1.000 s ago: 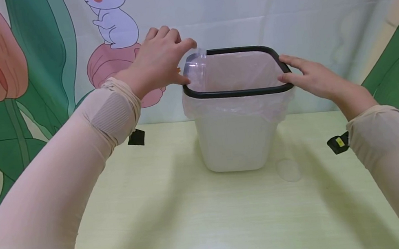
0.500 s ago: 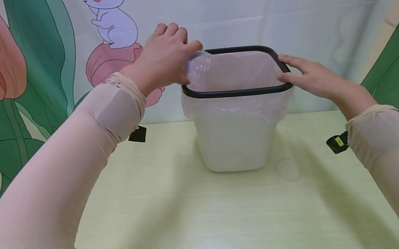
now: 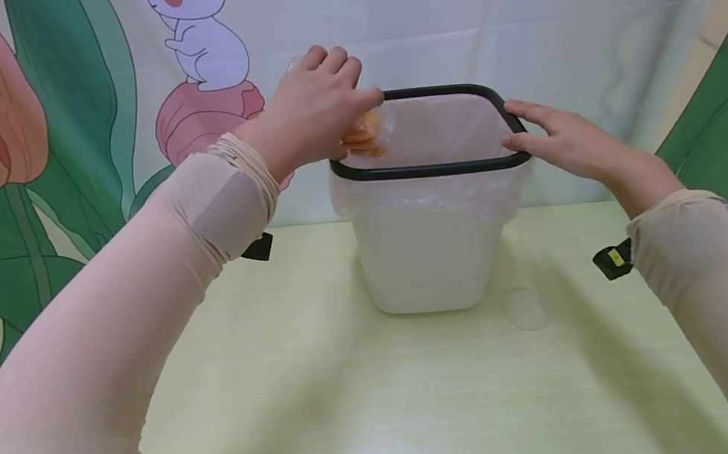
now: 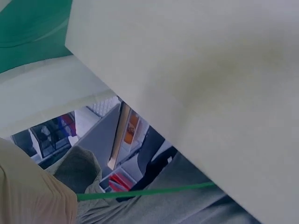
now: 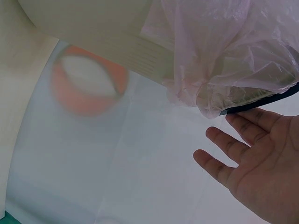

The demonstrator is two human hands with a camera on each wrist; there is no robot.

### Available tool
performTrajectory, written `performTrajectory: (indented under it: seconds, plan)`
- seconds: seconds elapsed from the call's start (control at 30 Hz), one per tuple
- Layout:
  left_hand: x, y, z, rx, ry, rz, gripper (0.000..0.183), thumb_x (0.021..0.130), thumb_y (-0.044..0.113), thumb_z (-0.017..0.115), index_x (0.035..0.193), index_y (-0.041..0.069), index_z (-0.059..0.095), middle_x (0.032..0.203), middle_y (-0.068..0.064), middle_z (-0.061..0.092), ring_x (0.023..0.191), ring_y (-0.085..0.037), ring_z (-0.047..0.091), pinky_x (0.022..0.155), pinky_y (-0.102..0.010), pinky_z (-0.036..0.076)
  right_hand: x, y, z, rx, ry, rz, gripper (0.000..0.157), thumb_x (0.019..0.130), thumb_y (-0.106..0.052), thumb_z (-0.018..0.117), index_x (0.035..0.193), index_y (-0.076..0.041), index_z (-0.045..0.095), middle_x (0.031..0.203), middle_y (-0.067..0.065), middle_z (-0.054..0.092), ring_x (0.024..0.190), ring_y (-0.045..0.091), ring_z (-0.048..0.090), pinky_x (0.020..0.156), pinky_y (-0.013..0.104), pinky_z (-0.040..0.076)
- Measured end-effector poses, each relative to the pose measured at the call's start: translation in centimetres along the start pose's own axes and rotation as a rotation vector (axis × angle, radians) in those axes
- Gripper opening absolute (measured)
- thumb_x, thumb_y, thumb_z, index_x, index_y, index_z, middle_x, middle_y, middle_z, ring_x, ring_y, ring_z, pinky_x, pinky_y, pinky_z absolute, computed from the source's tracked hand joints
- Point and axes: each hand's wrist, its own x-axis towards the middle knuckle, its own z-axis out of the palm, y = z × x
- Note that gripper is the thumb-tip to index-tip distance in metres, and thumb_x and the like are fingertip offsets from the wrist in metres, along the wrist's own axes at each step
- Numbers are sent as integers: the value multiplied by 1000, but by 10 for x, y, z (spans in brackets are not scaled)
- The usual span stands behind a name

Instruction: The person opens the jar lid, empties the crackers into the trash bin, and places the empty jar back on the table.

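A white bin (image 3: pixel 430 249) with a black rim (image 3: pixel 432 170) stands on the table, lined with a thin pinkish bag (image 3: pixel 440 125) folded over its edge. My left hand (image 3: pixel 317 109) grips a clear plastic cup (image 3: pixel 387 121) tilted at the bin's left side. Orange pieces (image 3: pixel 363 137) show at its mouth; the hand hides most of the cup. My right hand (image 3: pixel 563 137) rests on the rim's right side. In the right wrist view, its fingers (image 5: pixel 229 144) are fairly straight, some touching the rim from outside. The left hand is out of the left wrist view.
A clear round lid (image 3: pixel 526 309) lies on the table (image 3: pixel 384 404) at the bin's front right. Black wrist devices (image 3: pixel 613 260) hang below both sleeves. A printed curtain (image 3: pixel 421 18) hangs close behind. The left wrist view shows the table edge and a lap.
My left hand has moved right and turned over, tipping the clear cup further toward the bin. Orange pieces now show at its mouth. The right hand stays on the rim.
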Motion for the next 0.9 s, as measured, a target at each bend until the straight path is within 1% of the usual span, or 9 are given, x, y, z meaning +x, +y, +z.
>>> performTrajectory:
  seconds: [0.13, 0.3, 0.43, 0.53, 0.6, 0.7, 0.77, 0.83, 0.9]
  plan:
    - [1, 3, -1, 73, 4, 40, 57, 76, 27, 79, 124, 10, 53, 118, -21, 54, 114, -37, 45, 101, -46, 35, 1, 0, 1, 1, 1, 2, 73, 97, -53, 40, 156, -24, 7, 164, 7, 3, 150, 37, 3, 115, 64, 10]
    - [2, 4, -3, 95, -24, 40, 57, 77, 29, 78, 124, 10, 53, 118, -21, 54, 114, -37, 45, 101, -46, 36, 1, -1, 1, 7, 0, 2, 73, 97, -53, 40, 156, -25, 7, 164, 7, 3, 150, 37, 3, 115, 64, 10]
    - [3, 5, -5, 149, -6, 79, 44, 80, 18, 72, 120, 11, 55, 118, -21, 55, 112, -35, 45, 100, -44, 35, 1, -2, 1, 5, -3, 1, 73, 97, -54, 39, 156, -25, 6, 164, 7, 3, 150, 37, 3, 115, 64, 10]
    - [4, 7, -5, 202, 30, 114, 32, 84, 18, 68, 114, 12, 58, 117, -21, 57, 111, -34, 45, 99, -43, 34, 1, -2, 1, 8, -1, 0, 73, 97, -53, 39, 156, -25, 7, 164, 8, 3, 150, 37, 4, 115, 64, 10]
    - [4, 7, -5, 225, 45, 122, 28, 86, 25, 68, 111, 13, 60, 116, -20, 57, 110, -34, 46, 99, -42, 34, 1, -2, 1, 12, -1, 0, 72, 97, -53, 39, 156, -25, 7, 164, 8, 4, 150, 37, 4, 115, 64, 10]
    - [1, 6, -5, 253, 45, 122, 31, 85, 25, 70, 112, 14, 60, 116, -20, 57, 110, -33, 46, 99, -42, 33, 2, -3, 1, 12, 1, -2, 72, 97, -53, 40, 156, -25, 7, 163, 8, 4, 150, 37, 4, 115, 64, 10]
    - [-1, 6, -4, 260, 49, 128, 34, 85, 30, 71, 112, 14, 59, 116, -19, 58, 109, -33, 46, 99, -41, 33, 2, -2, 1, 12, -1, -2, 72, 97, -53, 40, 156, -25, 7, 163, 8, 4, 150, 37, 4, 115, 64, 10]
    - [-2, 5, -3, 272, 72, 142, 35, 86, 32, 70, 112, 13, 58, 116, -18, 58, 108, -32, 46, 98, -40, 33, 2, -2, 1, 8, -1, 0, 73, 97, -53, 40, 156, -26, 7, 163, 8, 4, 150, 37, 4, 114, 64, 10]
    - [-3, 6, -1, 276, 106, 156, 40, 87, 43, 67, 111, 12, 57, 114, -18, 58, 107, -32, 47, 98, -40, 34, 2, -1, 1, 5, -2, 3, 73, 97, -54, 39, 156, -26, 6, 163, 9, 4, 149, 38, 4, 114, 64, 11]
